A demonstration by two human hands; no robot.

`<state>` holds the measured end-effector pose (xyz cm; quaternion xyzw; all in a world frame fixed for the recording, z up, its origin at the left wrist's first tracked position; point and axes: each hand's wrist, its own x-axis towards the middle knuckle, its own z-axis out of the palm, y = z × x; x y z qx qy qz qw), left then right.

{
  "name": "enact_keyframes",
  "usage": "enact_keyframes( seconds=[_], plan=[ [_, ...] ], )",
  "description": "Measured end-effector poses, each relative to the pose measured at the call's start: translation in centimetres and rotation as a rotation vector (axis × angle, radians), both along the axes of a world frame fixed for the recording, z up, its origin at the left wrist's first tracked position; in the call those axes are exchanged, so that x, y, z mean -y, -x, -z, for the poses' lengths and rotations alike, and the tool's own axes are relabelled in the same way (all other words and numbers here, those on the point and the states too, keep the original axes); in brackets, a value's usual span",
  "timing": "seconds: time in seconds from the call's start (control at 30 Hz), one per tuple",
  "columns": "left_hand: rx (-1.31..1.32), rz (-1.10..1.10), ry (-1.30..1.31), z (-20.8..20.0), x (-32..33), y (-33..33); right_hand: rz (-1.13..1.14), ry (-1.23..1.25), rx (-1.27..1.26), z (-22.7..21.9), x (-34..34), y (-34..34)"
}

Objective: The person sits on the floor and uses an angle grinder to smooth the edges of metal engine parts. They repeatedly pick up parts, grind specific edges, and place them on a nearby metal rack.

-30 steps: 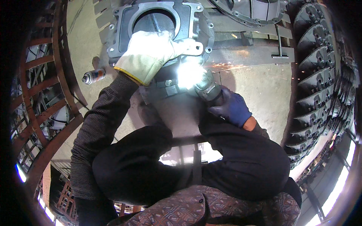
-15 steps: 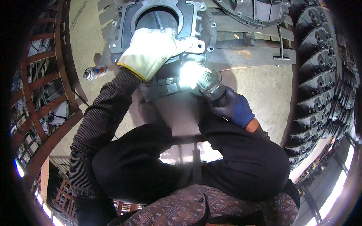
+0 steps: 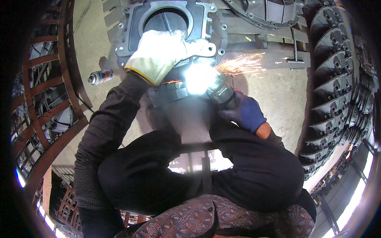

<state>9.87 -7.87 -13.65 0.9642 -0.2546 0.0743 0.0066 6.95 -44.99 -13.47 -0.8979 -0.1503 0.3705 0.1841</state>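
A grey metal casting (image 3: 133, 25) with a large round opening stands in front of me. My left hand (image 3: 160, 53), in a white glove, grips its near rim, the fingers bent into the opening and the thumb stretched toward a lug on the right. In a blue glove, my right hand (image 3: 248, 113) is wrapped round an angle grinder (image 3: 221, 92). The grinder's head is against the lower front of the casting. A white glare hides the disc and the contact spot. Orange sparks (image 3: 242, 65) spray out to the right.
A spray can (image 3: 100, 77) lies on the floor at left, near a brown metal rack (image 3: 45, 81). Behind to the right are another round casting (image 3: 274, 14) and a T-handle tool (image 3: 295, 47). Stacked dark metal parts (image 3: 331, 85) line the right side.
Sparks now fly to the right, where none showed before, and the glare has grown. The grinder and right hand have shifted slightly. My left hand keeps its place on the casting.
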Motion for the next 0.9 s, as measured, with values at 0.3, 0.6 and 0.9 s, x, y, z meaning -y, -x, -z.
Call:
enact_keyframes(
  seconds=[0.3,0.6,0.9],
  plan=[
    [0.006,-0.002,0.004,0.2,-0.1,0.0,0.047,0.017,-0.065,-0.7,0.8,0.0],
    [0.005,0.001,0.005,0.1,-0.1,-0.2,-0.007,-0.061,0.057,0.9,0.0,0.0],
    [-0.006,0.006,-0.033,0.1,1.0,-1.0,0.091,0.015,-0.030,-0.6,0.8,0.3]
  ],
)
